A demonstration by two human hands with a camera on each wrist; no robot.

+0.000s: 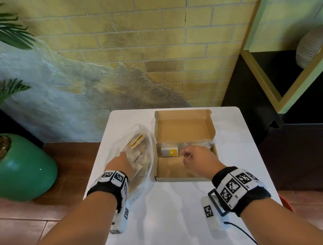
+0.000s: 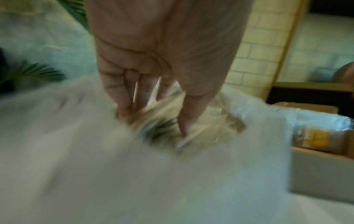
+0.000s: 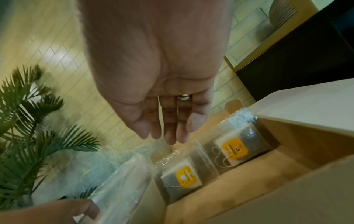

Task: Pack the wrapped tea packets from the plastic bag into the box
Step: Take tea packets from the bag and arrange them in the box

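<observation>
A clear plastic bag [image 1: 138,130] of wrapped tea packets [image 1: 137,141] lies at the left on the white table. Beside it on the right is an open cardboard box [image 1: 172,168]. Two packets with yellow tags [image 3: 184,177] [image 3: 235,150] lie side by side along the box's far wall. My left hand [image 1: 124,158] is inside the bag. In the blurred left wrist view its fingers [image 2: 126,104] and thumb reach down on either side of a packet [image 2: 155,127] in the pile. My right hand [image 3: 164,136] hovers over the box with straight fingers, holding nothing.
The white table [image 1: 173,208] is small and stands against a brick wall. A green plant pot [image 1: 19,166] sits on the floor to the left. A dark cabinet [image 1: 292,131] stands close on the right. The box's lid [image 1: 182,128] lies open toward the wall.
</observation>
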